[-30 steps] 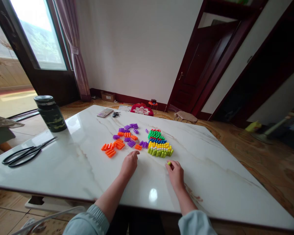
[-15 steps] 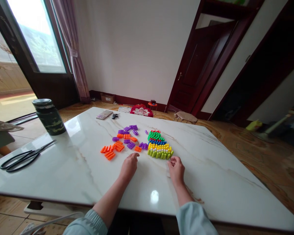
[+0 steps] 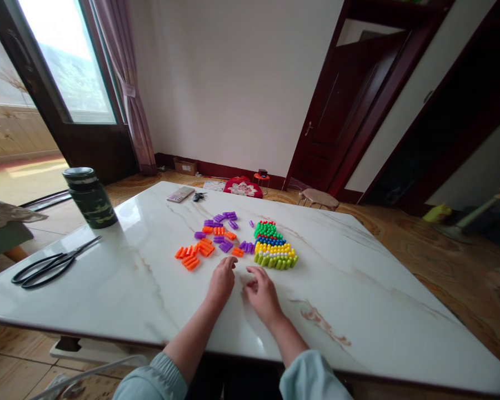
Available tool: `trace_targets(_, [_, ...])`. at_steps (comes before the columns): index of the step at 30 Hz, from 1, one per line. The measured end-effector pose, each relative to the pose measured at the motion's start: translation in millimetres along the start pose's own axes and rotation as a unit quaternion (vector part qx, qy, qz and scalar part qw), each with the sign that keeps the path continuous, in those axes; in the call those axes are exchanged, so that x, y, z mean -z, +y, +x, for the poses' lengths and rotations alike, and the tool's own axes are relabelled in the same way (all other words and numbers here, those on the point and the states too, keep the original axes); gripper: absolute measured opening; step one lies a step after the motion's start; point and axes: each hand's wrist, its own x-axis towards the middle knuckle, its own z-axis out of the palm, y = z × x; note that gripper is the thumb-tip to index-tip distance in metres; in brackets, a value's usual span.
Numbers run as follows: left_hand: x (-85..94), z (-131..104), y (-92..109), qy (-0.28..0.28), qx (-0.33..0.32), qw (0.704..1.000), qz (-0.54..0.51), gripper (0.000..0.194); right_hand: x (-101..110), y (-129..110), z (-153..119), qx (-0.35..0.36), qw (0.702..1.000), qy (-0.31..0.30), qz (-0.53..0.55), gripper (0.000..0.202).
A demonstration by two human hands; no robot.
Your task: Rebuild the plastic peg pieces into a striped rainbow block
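Note:
Just below the orange pieces (image 3: 190,257) and purple pieces (image 3: 225,246), my left hand (image 3: 223,279) hovers or rests with curled fingers; what it holds, if anything, is too small to see. My right hand (image 3: 261,290) is beside it, thumb and forefinger apart, nothing visible between them. Above my right hand lies a packed block of small pieces in coloured rows: green pieces (image 3: 266,229) at the back, then blue pieces (image 3: 270,240), yellow pieces (image 3: 275,249) and olive-green pieces (image 3: 276,261) at the front. One purple piece (image 3: 251,223) lies alone left of the green rows.
The marble-patterned table (image 3: 358,311) carries black-handled scissors (image 3: 52,266) and a dark camouflage flask (image 3: 90,200) on the left. A phone (image 3: 180,194) and keys (image 3: 199,196) lie near the far edge. A stool (image 3: 319,198) stands beyond the table.
My right hand has moved left, from the front right corner of the olive-green row to beside my left hand. The left hand has barely moved. The view has shifted slightly.

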Motion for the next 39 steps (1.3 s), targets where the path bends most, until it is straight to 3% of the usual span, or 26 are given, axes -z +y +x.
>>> trace_targets(2, [1.4,0.2,-0.1,0.012,0.007,1.0,-0.001,0.03,-21.3,-17.1,1.8,0.044,0.998,-0.054,-0.005,0.066])
trace_targets(6, [4.1,0.6,0.5,0.035,0.027,0.999,-0.003,0.024,-41.3,-31.5,1.8,0.042,0.998,-0.036,-0.016,0.066])
trace_targets(16, [7.2,2.4,3.2,0.019,0.048,0.999,-0.007,0.028,-40.1,-27.0,-4.0,-0.028,0.996,0.062,0.054,0.039])
trace_targets(22, [6.4,3.1,3.1,-0.016,0.03,0.999,0.013,0.03,-40.3,-16.5,-0.9,-0.137,0.967,0.115,0.182,0.027])
trace_targets(26, [7.2,1.6,7.3,-0.058,0.006,0.998,0.032,0.026,-39.2,-11.9,0.0,-0.168,0.954,0.146,0.203,0.03])
trace_targets(32, [10.7,0.9,16.6,-0.101,-0.002,0.993,0.068,0.022,-37.7,-16.0,1.2,-0.11,0.973,0.106,0.174,0.035])
trace_targets(39, [12.5,1.5,19.9,-0.125,0.006,0.988,0.095,0.023,-37.4,-16.2,0.6,-0.066,0.984,0.123,0.106,0.033])
